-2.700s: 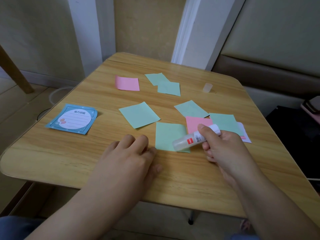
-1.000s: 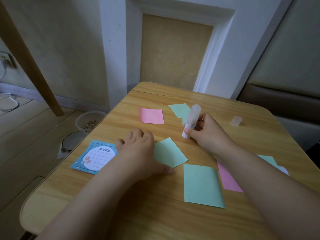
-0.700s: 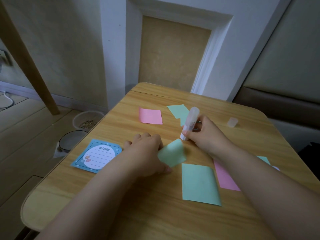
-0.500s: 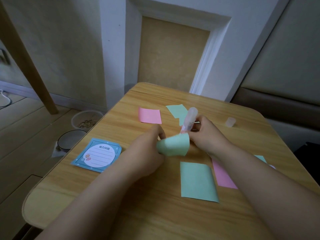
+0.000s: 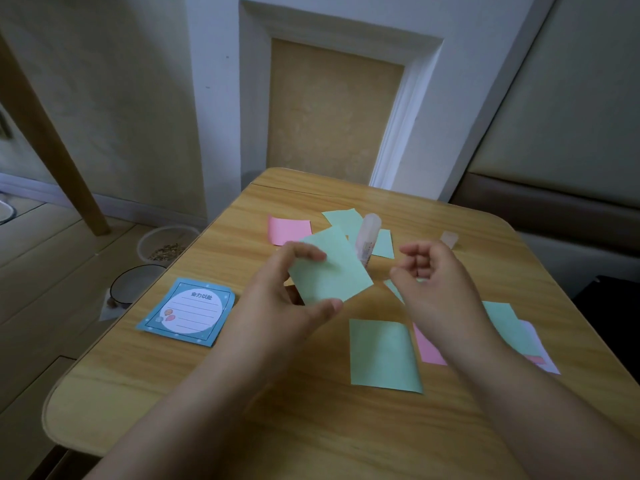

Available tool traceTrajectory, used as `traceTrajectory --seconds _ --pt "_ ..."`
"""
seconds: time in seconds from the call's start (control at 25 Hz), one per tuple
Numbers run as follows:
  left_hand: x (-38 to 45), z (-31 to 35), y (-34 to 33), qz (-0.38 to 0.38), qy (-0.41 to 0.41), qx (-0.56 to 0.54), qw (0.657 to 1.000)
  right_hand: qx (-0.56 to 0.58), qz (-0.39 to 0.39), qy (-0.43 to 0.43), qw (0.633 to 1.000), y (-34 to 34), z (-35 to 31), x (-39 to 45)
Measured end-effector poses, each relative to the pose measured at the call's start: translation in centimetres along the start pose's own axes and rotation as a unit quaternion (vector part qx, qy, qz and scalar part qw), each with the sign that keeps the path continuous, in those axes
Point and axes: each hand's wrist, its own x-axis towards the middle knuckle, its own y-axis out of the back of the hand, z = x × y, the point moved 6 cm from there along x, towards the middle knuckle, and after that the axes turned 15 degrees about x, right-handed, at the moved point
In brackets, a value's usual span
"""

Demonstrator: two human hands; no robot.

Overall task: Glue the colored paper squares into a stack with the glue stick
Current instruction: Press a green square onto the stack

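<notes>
My left hand (image 5: pixel 294 292) pinches a thin mint-green paper square (image 5: pixel 329 268) by its near and left edges, lifted clear of the wooden tabletop (image 5: pixel 242 410). My right hand (image 5: pixel 433 282) hovers just beside it, fingers loosely curled, holding nothing. The translucent plastic glue stick (image 5: pixel 367 239) stands upright behind the sheet. This paper looks feather-light and floppy, likely to curl or crease; I'd grip opposite edges lightly and keep fingertips off any glued face. A larger mint-green paper sheet (image 5: pixel 382 355) lies flat nearby, a probable base.
</notes>
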Motion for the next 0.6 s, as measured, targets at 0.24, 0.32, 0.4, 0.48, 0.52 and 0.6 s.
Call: traceTrajectory --seconds 0.24,0.32,0.4,0.48,0.52,0.6 --pt "-1.9 1.8 -2.0 -0.061 -0.025 -0.048 0.997 0.146 -0.136 -0.147 0.969 1.3 0.7 -5.8" --pt "-2.4 2.2 -2.8 -0.099 -0.027 -0.082 0.991 0.191 -0.153 -0.147 0.959 1.3 0.9 -6.1" --pt "-3.0 2.4 -3.7 -0.147 -0.032 -0.103 0.983 0.251 -0.119 -0.136 0.951 1.7 1.2 -5.9" --pt "-3.2 2.5 -4.1 -0.145 -0.043 -0.101 0.983 0.281 -0.081 -0.134 0.947 2.4 1.7 -5.4" --pt "-3.1 2.4 -3.9 -0.124 -0.046 -0.091 0.987 0.272 -0.071 -0.129 0.951 2.7 1.8 -5.3" --pt "-2.7 2.0 -3.5 -0.083 -0.03 -0.08 0.993 0.235 -0.071 -0.115 0.963 3.2 2.0 -5.1"
